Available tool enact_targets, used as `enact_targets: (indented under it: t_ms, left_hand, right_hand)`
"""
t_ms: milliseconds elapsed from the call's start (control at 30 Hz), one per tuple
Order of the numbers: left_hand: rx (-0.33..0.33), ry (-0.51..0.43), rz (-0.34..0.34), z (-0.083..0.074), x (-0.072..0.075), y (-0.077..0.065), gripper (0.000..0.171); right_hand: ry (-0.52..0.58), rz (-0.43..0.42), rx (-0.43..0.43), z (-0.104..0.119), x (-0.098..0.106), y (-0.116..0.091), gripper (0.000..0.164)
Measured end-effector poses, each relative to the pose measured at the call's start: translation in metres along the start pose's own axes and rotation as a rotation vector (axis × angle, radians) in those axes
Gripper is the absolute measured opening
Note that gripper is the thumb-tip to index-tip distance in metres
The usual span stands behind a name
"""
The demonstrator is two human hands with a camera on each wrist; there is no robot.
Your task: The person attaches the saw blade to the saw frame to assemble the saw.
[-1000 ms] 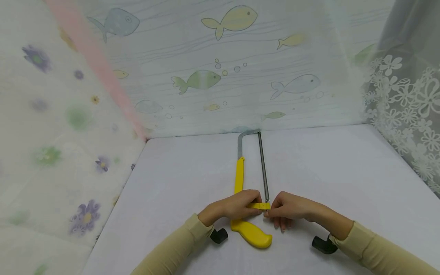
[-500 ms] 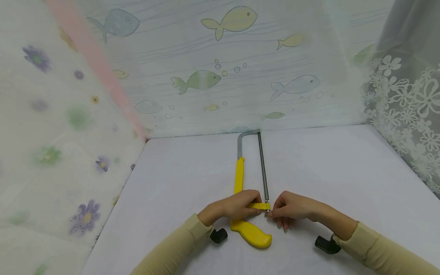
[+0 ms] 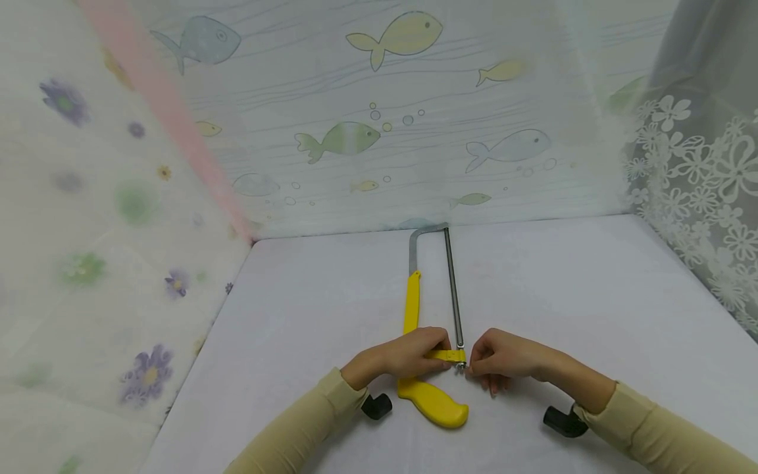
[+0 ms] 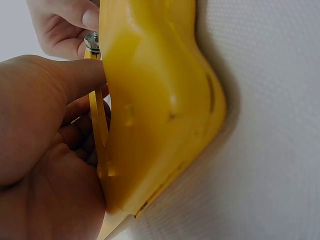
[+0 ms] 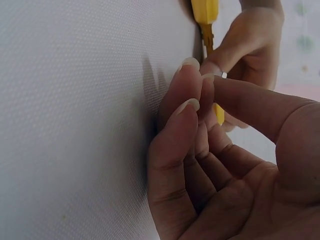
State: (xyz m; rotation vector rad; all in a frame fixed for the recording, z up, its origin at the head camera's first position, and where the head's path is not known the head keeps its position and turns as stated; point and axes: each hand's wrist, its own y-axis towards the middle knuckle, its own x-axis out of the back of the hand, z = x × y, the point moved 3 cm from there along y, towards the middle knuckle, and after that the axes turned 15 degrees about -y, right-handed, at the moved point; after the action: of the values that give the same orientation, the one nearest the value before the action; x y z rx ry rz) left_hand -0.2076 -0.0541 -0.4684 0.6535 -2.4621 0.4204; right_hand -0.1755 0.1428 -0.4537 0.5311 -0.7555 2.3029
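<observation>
A hacksaw with a yellow handle (image 3: 438,405) and a grey metal front bow lies on the white table, its blade side to the right. My left hand (image 3: 411,349) grips the yellow frame by the rear blade holder. At that holder's near end sits a small metal wing nut (image 3: 460,367), which also shows as a nut (image 4: 92,42) in the left wrist view. Just right of it is my right hand (image 3: 506,359), fingers loosely bent. In the right wrist view its fingertips (image 5: 185,82) come close together, with nothing visibly held between them.
The white tabletop (image 3: 308,283) extends around the saw. A fish-print curtain (image 3: 367,85) hangs at the back, a flowered cloth (image 3: 106,230) at the left and lace (image 3: 710,184) at the right. Black wrist cameras (image 3: 562,421) sit under both sleeves.
My right hand's fingertips have drawn slightly right, off the wing nut, so it now shows uncovered. The left hand and the hacksaw have stayed in place.
</observation>
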Motion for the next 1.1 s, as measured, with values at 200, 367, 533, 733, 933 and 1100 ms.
enact_targets:
  t_ms: [200,367,533,733,933,1100]
  left_hand:
    - [-0.01,0.011,-0.003,-0.0003,0.0001,0.0001,0.011]
    - [-0.008,0.009,-0.003,-0.0015,0.0003,-0.0007,0.011]
    - [-0.006,0.007,-0.002,-0.0016,0.0007,-0.0011,0.011]
    - [0.0,0.0,-0.005,-0.0014,0.0031,-0.0027,0.01]
    - [0.01,-0.017,-0.009,-0.0022,0.0039,-0.0051,0.011]
    - [-0.001,-0.025,0.001,-0.0006,0.0015,-0.0042,0.012]
  right_hand:
    - [0.001,0.008,0.016,0.0004,-0.0015,0.0008,0.018]
    - [0.006,0.014,0.005,-0.0001,-0.0034,0.0028,0.021]
    - [0.013,0.016,-0.014,-0.0001,-0.0046,0.0043,0.028]
    - [0.007,0.014,-0.022,0.0052,-0.004,0.0069,0.037]
    - [0.018,0.022,-0.011,0.008,-0.0049,0.0086,0.038]
    - [0.023,0.023,-0.018,0.006,-0.0062,0.0067,0.038]
